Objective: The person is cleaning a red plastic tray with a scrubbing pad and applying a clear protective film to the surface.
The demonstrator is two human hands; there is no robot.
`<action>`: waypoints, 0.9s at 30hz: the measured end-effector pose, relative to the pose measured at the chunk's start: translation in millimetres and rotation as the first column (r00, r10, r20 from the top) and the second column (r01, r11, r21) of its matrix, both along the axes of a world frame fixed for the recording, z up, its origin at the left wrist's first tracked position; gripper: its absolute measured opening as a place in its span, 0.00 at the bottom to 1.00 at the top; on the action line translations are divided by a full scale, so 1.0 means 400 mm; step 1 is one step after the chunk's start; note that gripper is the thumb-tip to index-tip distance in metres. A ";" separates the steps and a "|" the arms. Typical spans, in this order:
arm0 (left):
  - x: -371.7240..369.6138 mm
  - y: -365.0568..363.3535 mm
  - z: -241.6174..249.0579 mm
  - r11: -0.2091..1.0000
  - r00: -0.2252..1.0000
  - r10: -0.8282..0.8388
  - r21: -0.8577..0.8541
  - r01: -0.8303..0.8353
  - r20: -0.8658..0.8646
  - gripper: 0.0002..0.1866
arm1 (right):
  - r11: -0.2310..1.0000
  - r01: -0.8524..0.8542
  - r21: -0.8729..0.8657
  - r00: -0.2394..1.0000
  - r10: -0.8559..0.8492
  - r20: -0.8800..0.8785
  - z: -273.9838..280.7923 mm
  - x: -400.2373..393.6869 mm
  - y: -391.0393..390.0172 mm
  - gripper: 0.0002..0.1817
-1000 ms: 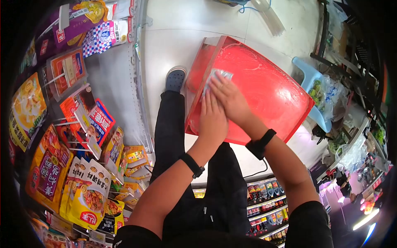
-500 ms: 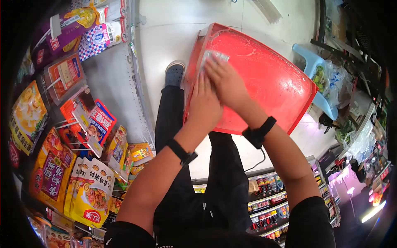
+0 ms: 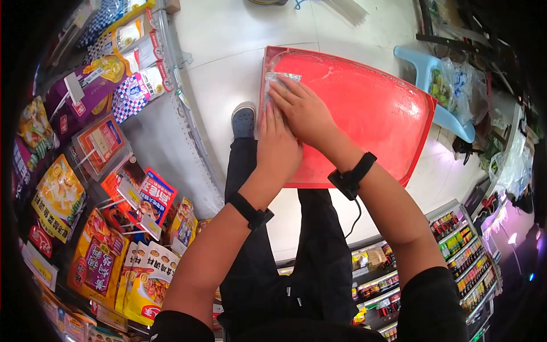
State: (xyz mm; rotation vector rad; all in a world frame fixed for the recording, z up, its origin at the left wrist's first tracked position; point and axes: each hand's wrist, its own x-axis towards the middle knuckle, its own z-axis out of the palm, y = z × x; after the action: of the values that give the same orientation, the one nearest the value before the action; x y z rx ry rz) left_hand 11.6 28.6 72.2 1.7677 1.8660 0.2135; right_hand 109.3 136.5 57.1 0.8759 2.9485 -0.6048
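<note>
A large red plastic bin (image 3: 370, 119) shows a wet, shiny face with streaks of moisture and a raised rim. At its left edge lies a crumpled grey cloth (image 3: 274, 78), mostly covered by fingers. My right hand (image 3: 305, 110) holds the cloth down against the red surface, its fingers stretched over it. Close beside it, my left hand (image 3: 278, 139) presses on the lower part of the cloth along the bin's left side, fingers together. Both palms face down, and the fingertips hide much of the cloth.
To the left, a shelf (image 3: 151, 128) carries hanging food packets (image 3: 97, 259) on hooks. A light blue stool (image 3: 424, 68) and clear plastic bags (image 3: 464, 91) of greens stand at the right. Bottle shelves (image 3: 456, 239) are behind my legs. My shoe (image 3: 244, 118) is beside the bin.
Both hands and the cloth have shifted slightly left and stay at the bin's left edge. The view has turned a little, so the bin and shelves appear rotated.
</note>
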 end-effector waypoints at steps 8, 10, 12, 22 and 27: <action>0.062 -0.219 0.079 0.979 0.981 0.076 -0.198 -0.040 0.177 0.43 | 0.977 -0.090 -0.192 0.994 0.099 0.038 0.049 0.065 -0.210 0.31; 0.061 -0.181 0.065 0.986 0.985 0.061 -0.161 -0.035 0.159 0.45 | 0.984 -0.098 -0.148 0.991 0.110 0.075 0.036 0.052 -0.180 0.31; 0.059 -0.133 0.052 0.989 0.982 0.090 -0.128 -0.068 0.168 0.44 | 0.993 -0.069 -0.091 0.994 0.076 0.084 0.022 0.046 -0.133 0.31; 0.021 -0.066 0.024 0.999 0.990 0.046 -0.032 -0.042 0.131 0.42 | 0.997 0.053 -0.056 0.998 -0.052 0.017 0.016 0.004 -0.073 0.28; 0.070 -0.259 0.115 0.950 0.978 0.060 -0.311 0.005 0.198 0.45 | 0.977 -0.107 -0.185 0.982 0.133 0.132 0.036 0.089 -0.304 0.30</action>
State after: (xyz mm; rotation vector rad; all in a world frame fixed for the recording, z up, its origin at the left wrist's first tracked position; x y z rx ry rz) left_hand 39.5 -75.1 118.1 1.4495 1.6732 0.1012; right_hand 145.0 14.9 71.4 0.6881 2.7435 -0.7485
